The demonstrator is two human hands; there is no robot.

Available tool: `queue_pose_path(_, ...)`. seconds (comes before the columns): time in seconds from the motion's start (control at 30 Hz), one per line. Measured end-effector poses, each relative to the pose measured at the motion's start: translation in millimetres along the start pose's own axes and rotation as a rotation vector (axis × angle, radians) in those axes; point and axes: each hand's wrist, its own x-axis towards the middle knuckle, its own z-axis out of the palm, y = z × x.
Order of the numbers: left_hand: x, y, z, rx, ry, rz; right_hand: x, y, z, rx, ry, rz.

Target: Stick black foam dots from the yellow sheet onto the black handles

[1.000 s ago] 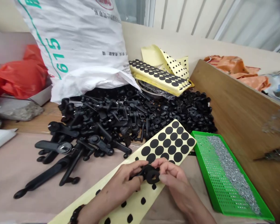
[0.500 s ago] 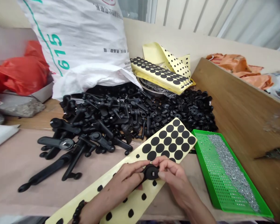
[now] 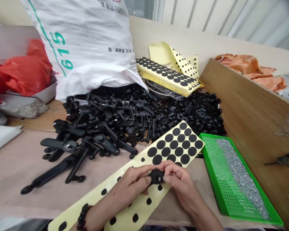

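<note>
Between my two hands is a black crank handle (image 3: 157, 177), its round end showing a small silvery piece in the middle. My left hand (image 3: 132, 184), with a dark bead bracelet at the wrist, grips it from the left, and its arm is mostly hidden under those fingers. Thumb and fingers of my right hand (image 3: 175, 176) pinch the right rim of the round end. Beneath both hands lies a pale yellow sticker sheet (image 3: 125, 175). Large black round stickers (image 3: 179, 151) fill its far end, while small black dots are scattered over the nearer part.
Behind the sheet, many black crank handles (image 3: 106, 128) lie heaped beside round black caps (image 3: 195, 110). A green tray (image 3: 213, 179) holds small silvery metal parts (image 3: 243, 179). Further back are a white sack (image 3: 86, 38), stacked sticker sheets (image 3: 168, 77) and a wooden board (image 3: 243, 106).
Both hands keep nearly the same hold on the crank handle, whose round end appears slightly tilted. The whole scene has shifted a little to the right in view.
</note>
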Motion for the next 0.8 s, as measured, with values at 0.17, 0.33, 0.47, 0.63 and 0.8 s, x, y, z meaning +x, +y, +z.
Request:
queue_pose_path(0.17, 4, -11, 2.5, -0.042, -0.012, 0.027, 1, 2, -1, -0.013, -0.014, -0.007)
queue_pose_path(0.33, 7, -18, 5.1, -0.079, 0.016, 0.027, 1, 5, -3, -0.037, -0.001, -0.023)
queue_pose_path(0.47, 7, -17, 8.7, -0.056, 0.093, 0.056, 0, 4, -1, -0.088, 0.021, -0.045)
queue_pose_path(0.63, 6, -12, 12.9, 0.054, 0.228, 0.087, -3, 0, 5, -0.237, 0.06, -0.103)
queue_pose_path(0.8, 0, -16, 11.0, 0.005, 0.289, 0.085, -4, 3, 3, -0.025, 0.066, 0.045)
